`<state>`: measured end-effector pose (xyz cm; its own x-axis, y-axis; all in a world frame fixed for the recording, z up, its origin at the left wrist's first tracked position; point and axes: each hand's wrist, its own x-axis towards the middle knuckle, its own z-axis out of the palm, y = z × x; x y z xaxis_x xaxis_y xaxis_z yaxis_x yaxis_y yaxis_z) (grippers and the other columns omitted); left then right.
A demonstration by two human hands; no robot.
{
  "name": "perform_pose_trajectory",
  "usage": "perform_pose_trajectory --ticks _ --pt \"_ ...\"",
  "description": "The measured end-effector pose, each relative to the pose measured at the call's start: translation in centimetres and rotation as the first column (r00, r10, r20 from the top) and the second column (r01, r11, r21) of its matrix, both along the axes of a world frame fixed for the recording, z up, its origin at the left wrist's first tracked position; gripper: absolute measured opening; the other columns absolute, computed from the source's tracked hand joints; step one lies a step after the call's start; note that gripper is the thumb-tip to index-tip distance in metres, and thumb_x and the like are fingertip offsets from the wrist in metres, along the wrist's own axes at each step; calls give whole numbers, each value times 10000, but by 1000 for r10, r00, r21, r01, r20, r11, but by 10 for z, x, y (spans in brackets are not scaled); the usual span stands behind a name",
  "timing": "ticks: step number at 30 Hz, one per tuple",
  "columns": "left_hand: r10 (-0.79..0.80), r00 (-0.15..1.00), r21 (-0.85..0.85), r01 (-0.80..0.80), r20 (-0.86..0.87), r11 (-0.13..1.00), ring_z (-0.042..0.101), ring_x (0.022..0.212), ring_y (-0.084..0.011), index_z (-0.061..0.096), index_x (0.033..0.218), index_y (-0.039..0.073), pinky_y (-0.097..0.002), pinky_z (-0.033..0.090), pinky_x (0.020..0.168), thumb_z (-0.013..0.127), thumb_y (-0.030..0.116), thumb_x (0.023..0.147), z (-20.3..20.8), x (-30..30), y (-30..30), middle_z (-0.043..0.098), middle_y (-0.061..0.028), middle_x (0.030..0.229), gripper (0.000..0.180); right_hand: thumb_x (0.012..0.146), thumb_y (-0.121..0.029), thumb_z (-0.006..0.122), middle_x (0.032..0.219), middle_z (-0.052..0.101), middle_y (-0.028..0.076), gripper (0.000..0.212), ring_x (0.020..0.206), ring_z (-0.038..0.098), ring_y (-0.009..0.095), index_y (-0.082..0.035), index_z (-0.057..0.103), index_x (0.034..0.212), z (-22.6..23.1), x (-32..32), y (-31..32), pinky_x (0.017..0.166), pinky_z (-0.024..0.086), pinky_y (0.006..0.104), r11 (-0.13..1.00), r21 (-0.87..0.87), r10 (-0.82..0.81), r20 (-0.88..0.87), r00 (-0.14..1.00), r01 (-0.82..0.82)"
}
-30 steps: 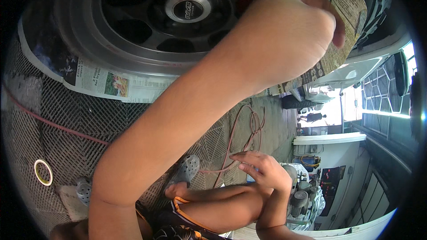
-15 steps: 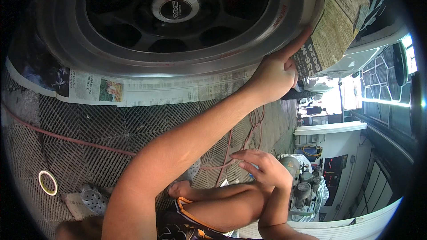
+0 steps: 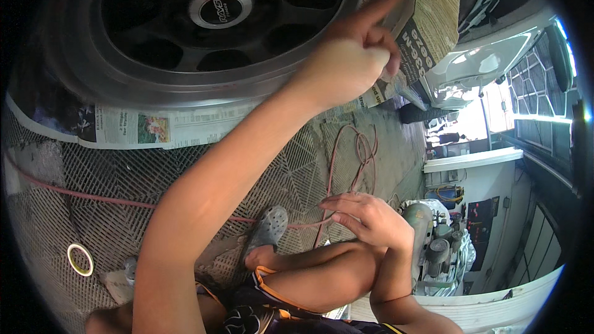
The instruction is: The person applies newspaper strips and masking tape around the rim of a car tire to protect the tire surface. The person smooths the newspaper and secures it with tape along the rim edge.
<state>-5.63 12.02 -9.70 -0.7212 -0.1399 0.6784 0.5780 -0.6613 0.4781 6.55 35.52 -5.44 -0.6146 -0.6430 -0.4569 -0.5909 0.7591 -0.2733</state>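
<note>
A dark multi-spoke car wheel point(image 3: 185, 34) with a grey outer lip and silver centre cap fills the upper left. Crumpled newspaper point(image 3: 436, 15) lies against its right edge, and another newspaper strip point(image 3: 154, 127) runs under the lower edge. My left hand point(image 3: 349, 68) reaches across the wheel's lower right, slightly blurred. Its index finger stretches up along the border between rim and newspaper, while the other fingers curl in; I see nothing held. Lower down, my right hand point(image 3: 374, 219) hovers by my bent knee, fingers loosely bent and thumb apart, holding nothing.
A pale tape roll point(image 3: 70, 260) lies on the ribbed floor mat at lower left. A red hose point(image 3: 86, 195) crosses the floor and loops near the middle. My grey clog point(image 3: 270, 226) stands there too. Beyond my right hand are a green compressor tank point(image 3: 421, 226) and white car bodywork point(image 3: 482, 65).
The view has shifted, so the wheel sits further left and higher. My left hand has moved up and left with its finger still stretched along the rim. My right hand stays by the knee.
</note>
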Motion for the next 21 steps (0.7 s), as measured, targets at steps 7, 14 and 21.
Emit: perform_pose_trajectory --ticks 7,14,21 --pt "20 972 -246 39 234 968 536 648 -79 271 1662 353 -251 499 698 444 -53 920 -47 -26 63 590 -12 686 864 999 -168 633 1215 714 161 286 1118 670 392 -35 689 1245 1 -1 4 952 536 450 994 68 -83 -15 996 84" --pt "97 918 -399 71 385 914 622 709 -128 377 1626 334 -286 529 783 437 -68 890 -96 -33 82 652 -73 790 841 982 -179 664 1068 724 172 251 1023 688 389 -56 720 1193 4 0 0 893 553 450 991 -9 -132 -184 974 132" --pt "302 870 -651 28 390 759 618 715 -165 371 1628 210 -312 521 750 475 -4 911 -118 -23 69 647 -72 773 756 949 -181 738 1004 731 159 245 951 720 311 -1 730 1114 18 -27 -9 845 558 398 952 -274 -215 -295 931 133"
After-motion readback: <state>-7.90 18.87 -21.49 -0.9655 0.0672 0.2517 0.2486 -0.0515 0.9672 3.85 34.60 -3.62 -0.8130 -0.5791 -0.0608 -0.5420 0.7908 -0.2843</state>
